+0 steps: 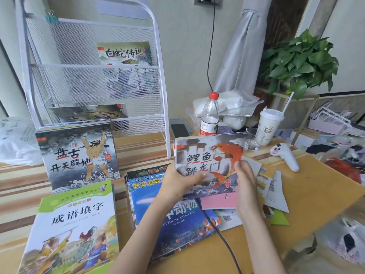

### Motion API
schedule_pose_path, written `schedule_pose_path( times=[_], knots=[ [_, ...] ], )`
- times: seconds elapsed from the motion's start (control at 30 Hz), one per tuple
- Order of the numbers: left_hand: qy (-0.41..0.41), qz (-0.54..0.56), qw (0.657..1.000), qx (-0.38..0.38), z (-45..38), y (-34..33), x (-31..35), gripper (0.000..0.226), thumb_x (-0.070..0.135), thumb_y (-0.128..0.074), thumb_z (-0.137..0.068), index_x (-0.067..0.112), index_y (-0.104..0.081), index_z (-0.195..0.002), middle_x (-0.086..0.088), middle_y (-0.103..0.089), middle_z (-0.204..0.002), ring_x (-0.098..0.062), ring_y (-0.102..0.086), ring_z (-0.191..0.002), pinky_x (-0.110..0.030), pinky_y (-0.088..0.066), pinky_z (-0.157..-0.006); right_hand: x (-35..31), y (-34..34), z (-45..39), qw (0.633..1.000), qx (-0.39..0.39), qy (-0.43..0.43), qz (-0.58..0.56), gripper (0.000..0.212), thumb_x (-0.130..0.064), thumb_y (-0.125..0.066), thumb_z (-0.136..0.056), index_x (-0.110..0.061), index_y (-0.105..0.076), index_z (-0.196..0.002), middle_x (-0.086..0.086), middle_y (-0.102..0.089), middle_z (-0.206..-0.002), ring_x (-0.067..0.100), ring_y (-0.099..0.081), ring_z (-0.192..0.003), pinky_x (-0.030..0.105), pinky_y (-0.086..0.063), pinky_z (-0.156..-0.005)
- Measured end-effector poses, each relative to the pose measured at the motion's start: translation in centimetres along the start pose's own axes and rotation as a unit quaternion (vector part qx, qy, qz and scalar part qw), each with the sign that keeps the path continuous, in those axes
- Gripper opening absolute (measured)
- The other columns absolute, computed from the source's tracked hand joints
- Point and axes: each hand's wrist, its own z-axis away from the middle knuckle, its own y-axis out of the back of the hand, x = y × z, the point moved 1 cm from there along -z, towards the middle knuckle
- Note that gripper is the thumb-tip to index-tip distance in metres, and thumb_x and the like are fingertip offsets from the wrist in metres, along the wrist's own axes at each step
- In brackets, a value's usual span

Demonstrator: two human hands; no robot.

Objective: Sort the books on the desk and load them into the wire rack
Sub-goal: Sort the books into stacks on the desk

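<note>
I hold a thin picture book with an orange carp on its cover (209,157) above the desk, tilted toward me. My left hand (177,182) grips its lower left edge, thumb on the cover. My right hand (245,182) grips its lower right edge. The white wire rack (98,80) stands at the back left, with one green-grey book (125,54) in its upper pocket and another book (88,113) in the lower one. A dark stack of picture books (79,157) lies before the rack, a green-topped book (75,224) nearer me, and blue animal books (173,214) under my left forearm.
Loose pink, yellow and white papers (270,184) lie under the held book. Behind it stand a red-capped bottle (210,114), a glass (253,138), a lidded cup with a straw (269,125) and a white controller (286,156). A black cable (227,246) crosses the desk.
</note>
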Motion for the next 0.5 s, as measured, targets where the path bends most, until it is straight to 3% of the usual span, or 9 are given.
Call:
schedule_pose_path(
  times=[0.1, 0.2, 0.33, 0.43, 0.5],
  knots=[
    [0.006, 0.029, 0.999, 0.02, 0.3, -0.5, -0.3, 0.014, 0.019, -0.082, -0.071, 0.03, -0.077, -0.077, 0.003, -0.076, -0.082, -0.009, -0.073, -0.075, -0.016, -0.053, -0.06, 0.0, -0.8, 0.3, 1.0, -0.002, 0.006, 0.018, 0.019, -0.037, -0.045, -0.097, -0.03, -0.062, -0.09, -0.02, -0.066, -0.091, -0.006, -0.06, -0.088, 0.021, -0.042, -0.076],
    [0.018, 0.043, 0.998, 0.051, 0.3, -0.5, -0.3, 0.024, 0.035, -0.083, -0.065, 0.022, -0.076, -0.084, -0.007, -0.076, -0.087, -0.018, -0.072, -0.082, -0.032, -0.059, -0.069, -0.1, -0.8, 0.2, 0.999, 0.027, 0.016, 0.021, 0.023, -0.03, -0.043, -0.1, -0.026, -0.063, -0.088, -0.014, -0.068, -0.089, -0.001, -0.06, -0.085, 0.021, -0.043, -0.075],
    [-0.035, 0.038, 0.988, 0.146, 0.5, -0.6, -0.4, 0.03, 0.024, -0.081, -0.073, 0.017, -0.064, -0.098, 0.004, -0.075, -0.085, -0.011, -0.071, -0.08, -0.027, -0.057, -0.067, -0.3, -1.2, 0.5, 0.997, 0.046, 0.054, 0.03, 0.023, -0.024, -0.042, -0.1, -0.022, -0.061, -0.087, -0.007, -0.065, -0.084, 0.001, -0.059, -0.076, 0.013, -0.045, -0.067],
    [-0.098, -0.026, 0.96, 0.26, 1.0, -0.2, 0.4, 0.033, 0.027, -0.075, -0.08, 0.009, -0.048, -0.079, 0.008, -0.048, -0.058, -0.004, -0.041, -0.055, -0.019, -0.038, -0.053, -0.8, -2.6, 0.3, 0.996, 0.055, 0.07, 0.022, 0.025, -0.022, -0.043, -0.099, -0.022, -0.056, -0.078, -0.014, -0.056, -0.07, 0.001, -0.049, -0.064, 0.02, -0.04, -0.062],
    [-0.148, -0.076, 0.944, 0.286, 1.3, 1.1, 1.7, 0.035, 0.024, -0.066, -0.088, 0.009, -0.037, -0.075, 0.012, -0.036, -0.057, -0.003, -0.029, -0.052, -0.016, -0.03, -0.05, -1.5, -4.4, 0.1, 0.995, 0.042, 0.085, 0.009, 0.027, -0.021, -0.042, -0.1, -0.024, -0.051, -0.074, -0.017, -0.052, -0.065, -0.001, -0.043, -0.06, 0.019, -0.035, -0.059]
  ],
)
